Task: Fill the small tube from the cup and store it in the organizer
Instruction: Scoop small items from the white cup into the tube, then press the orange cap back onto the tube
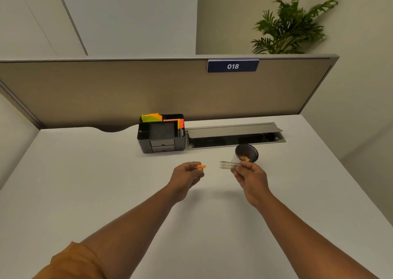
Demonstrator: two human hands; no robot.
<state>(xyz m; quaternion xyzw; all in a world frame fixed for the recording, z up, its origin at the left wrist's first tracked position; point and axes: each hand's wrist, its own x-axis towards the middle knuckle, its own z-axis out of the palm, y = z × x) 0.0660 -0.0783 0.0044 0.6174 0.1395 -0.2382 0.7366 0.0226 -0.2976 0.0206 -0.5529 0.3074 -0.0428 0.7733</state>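
Note:
My right hand [249, 176] pinches a small clear tube [227, 165] that lies level, its open end pointing left. My left hand [187, 173] holds the tube's orange cap [201, 166] between thumb and fingers, a short gap away from the tube's mouth. Just behind my right hand stands a white cup [246, 153] with a dark inside and some brownish bits at its bottom. The black desk organizer [161, 134] sits farther back at the centre, with several compartments and small drawers.
Yellow and orange sticky notes [151, 117] and pens [180, 126] fill the organizer's back slots. An open metal cable tray [234, 135] runs to its right. A beige partition [127, 87] with a "018" label closes the desk's far edge; a plant stands behind.

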